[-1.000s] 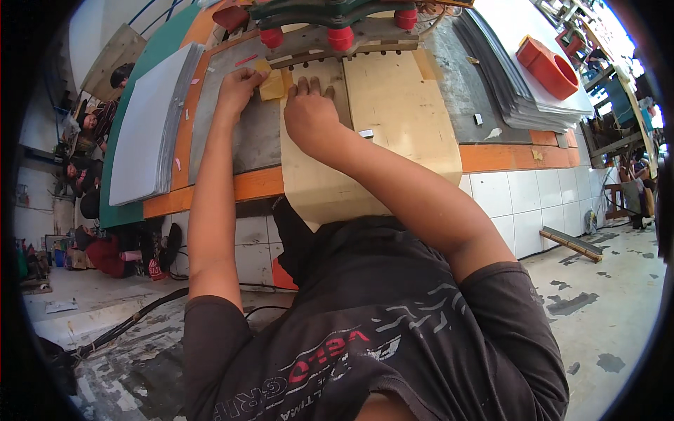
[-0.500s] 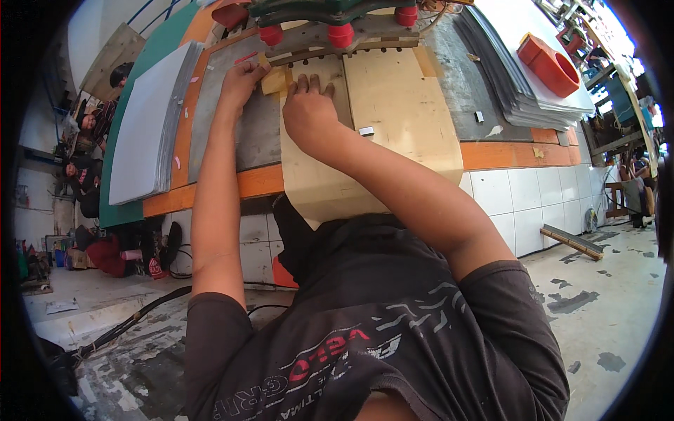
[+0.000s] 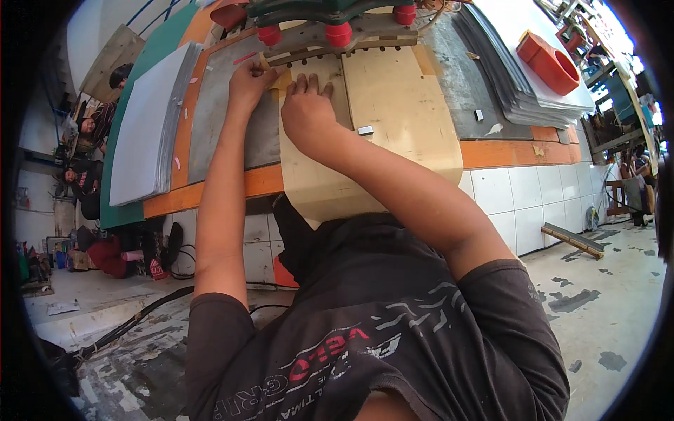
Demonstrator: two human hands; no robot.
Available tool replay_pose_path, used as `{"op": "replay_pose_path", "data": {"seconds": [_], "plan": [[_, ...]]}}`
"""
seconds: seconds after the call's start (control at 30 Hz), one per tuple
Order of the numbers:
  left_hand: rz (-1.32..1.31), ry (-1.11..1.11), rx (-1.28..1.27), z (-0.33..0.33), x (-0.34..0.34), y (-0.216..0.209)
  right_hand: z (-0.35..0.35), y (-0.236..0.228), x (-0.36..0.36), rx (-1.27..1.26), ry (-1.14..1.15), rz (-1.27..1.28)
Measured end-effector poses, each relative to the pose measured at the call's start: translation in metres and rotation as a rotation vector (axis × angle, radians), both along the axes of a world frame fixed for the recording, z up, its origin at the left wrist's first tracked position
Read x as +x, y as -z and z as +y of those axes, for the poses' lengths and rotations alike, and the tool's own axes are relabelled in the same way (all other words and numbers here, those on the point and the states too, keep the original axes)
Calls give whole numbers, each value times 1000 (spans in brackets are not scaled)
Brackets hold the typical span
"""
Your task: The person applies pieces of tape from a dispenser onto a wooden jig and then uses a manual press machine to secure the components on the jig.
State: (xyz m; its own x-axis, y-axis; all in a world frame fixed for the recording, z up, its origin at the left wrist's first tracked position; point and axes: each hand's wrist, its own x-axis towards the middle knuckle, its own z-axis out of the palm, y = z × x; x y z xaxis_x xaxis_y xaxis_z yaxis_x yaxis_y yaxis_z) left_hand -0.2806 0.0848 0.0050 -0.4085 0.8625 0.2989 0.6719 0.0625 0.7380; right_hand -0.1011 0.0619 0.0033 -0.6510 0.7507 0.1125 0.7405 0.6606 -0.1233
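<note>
A long cream-coloured board [image 3: 400, 105] lies on the worktable and hangs over its front edge towards my lap. My right hand [image 3: 309, 109] rests palm down on its left half, fingers stretched forward and slightly apart. Beside the board's far left corner, my left hand [image 3: 247, 85] pinches a piece of tan tape [image 3: 283, 76] between thumb and fingers. Part of the tape is hidden by the fingertips. Another strip of tan tape [image 3: 428, 60] crosses the board's far right edge. Near my right wrist sits a small black-and-white block [image 3: 366, 131].
A green frame with red cylinders [image 3: 339, 35] stands over the board's far end, above a metal bar [image 3: 302, 55]. White sheets [image 3: 151, 126] are stacked at left; dark sheets [image 3: 502, 70] at right, near an orange-red holder [image 3: 551, 64]. Several people are at far left.
My left hand has shifted slightly right, its fingertips now nearer the board, and the tape's loose end has moved with them. My right hand stays almost in place.
</note>
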Motion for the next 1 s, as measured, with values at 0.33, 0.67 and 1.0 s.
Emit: {"op": "replay_pose_path", "data": {"seconds": [0.33, 0.67, 1.0], "plan": [[-214, -6, 47, 3, -11, 7, 0, 3, -3, -2, 5, 24], [-330, -81, 127, -8, -9, -10, -1, 0, -1, 0, 12, 17], [-292, 42, -137, -23, -10, -18, -1, 3, -2, 36, 14, 3]]}}
